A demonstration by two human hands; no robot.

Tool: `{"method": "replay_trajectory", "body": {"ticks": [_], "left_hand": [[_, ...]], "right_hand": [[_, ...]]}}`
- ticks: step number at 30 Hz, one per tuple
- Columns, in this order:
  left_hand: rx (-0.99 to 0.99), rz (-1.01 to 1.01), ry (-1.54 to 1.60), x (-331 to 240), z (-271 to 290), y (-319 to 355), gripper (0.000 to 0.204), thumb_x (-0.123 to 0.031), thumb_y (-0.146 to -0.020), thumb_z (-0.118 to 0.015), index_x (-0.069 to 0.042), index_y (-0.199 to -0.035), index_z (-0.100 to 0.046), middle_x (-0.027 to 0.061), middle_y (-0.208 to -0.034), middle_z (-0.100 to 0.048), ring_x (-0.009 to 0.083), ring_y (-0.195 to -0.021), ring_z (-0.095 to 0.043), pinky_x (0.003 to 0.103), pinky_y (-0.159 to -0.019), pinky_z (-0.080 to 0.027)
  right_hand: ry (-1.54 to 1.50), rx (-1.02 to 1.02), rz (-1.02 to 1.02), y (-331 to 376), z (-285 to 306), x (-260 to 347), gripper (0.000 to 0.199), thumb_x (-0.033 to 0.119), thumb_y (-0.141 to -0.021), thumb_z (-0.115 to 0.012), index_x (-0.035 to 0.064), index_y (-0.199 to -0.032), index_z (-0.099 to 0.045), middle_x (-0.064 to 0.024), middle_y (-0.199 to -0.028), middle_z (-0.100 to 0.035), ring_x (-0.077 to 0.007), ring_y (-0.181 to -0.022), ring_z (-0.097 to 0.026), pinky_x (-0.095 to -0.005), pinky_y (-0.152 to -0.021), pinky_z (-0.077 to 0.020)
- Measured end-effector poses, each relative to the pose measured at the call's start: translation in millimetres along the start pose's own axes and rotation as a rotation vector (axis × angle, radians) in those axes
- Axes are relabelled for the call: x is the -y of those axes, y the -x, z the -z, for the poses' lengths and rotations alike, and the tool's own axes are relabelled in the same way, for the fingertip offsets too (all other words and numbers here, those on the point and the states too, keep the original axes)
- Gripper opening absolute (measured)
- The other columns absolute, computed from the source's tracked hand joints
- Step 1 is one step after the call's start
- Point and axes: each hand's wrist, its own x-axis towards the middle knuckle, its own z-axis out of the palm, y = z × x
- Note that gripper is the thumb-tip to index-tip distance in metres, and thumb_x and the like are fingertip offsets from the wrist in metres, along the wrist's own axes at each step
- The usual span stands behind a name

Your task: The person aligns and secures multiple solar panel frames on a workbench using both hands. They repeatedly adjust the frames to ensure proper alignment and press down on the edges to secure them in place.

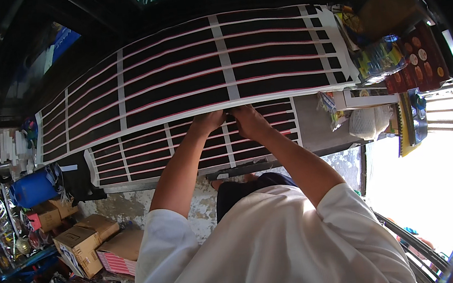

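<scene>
A blue drum sits far left by some boxes. On the bench lies a big striped sheet over a smaller one. It looks thin, light and floppy, best held at its edge. Both arms reach straight out. The left hand and right hand, side by side, pinch its near edge.
</scene>
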Motion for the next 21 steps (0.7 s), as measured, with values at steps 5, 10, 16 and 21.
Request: {"method": "replay_trajectory", "body": {"ticks": [5, 10, 16, 21], "left_hand": [[0.059, 0.061, -0.004, 3, 4, 6, 0.035, -0.007, -0.082, -0.075, -0.002, -0.116, -0.075, 0.0206, -0.107, -0.077, 0.0404, -0.103, -0.075, 0.048, -0.091, -0.061], [0.106, 0.07, 0.005, 5, 12, 5, 0.033, -0.006, -0.081, -0.076, -0.002, -0.113, -0.075, 0.02, -0.107, -0.077, 0.0405, -0.103, -0.076, 0.049, -0.091, -0.062], [0.355, 0.096, -0.125, 2, 13, -8, 0.04, 0.0, -0.084, -0.076, -0.005, -0.124, -0.075, 0.0206, -0.125, -0.075, 0.0424, -0.119, -0.072, 0.052, -0.104, -0.058], [0.146, -0.01, -0.157, 0, 15, -12, 0.031, -0.005, -0.08, -0.077, -0.005, -0.112, -0.075, 0.0189, -0.109, -0.074, 0.0402, -0.105, -0.074, 0.05, -0.096, -0.059]], "right_hand": [[0.001, 0.009, -0.012, -2, 0, 2, 0.043, -0.004, -0.087, -0.068, 0.0011, -0.13, -0.072, -0.0238, -0.139, -0.065, -0.0448, -0.136, -0.06, -0.0515, -0.117, -0.0543], [-0.005, 0.032, -0.045, 0, -1, 3, 0.044, -0.004, -0.088, -0.067, 0.0006, -0.131, -0.071, -0.0247, -0.141, -0.064, -0.0456, -0.139, -0.058, -0.0517, -0.119, -0.0527], [0.044, 0.011, -0.003, -2, -5, -1, 0.043, -0.006, -0.088, -0.065, 0.0007, -0.13, -0.072, -0.0255, -0.141, -0.064, -0.0457, -0.14, -0.056, -0.0513, -0.121, -0.0511], [0.019, 0.026, -0.017, -2, -8, -3, 0.046, -0.006, -0.088, -0.065, 0.0016, -0.133, -0.071, -0.0251, -0.142, -0.064, -0.0459, -0.141, -0.056, -0.0505, -0.122, -0.0499]]}}
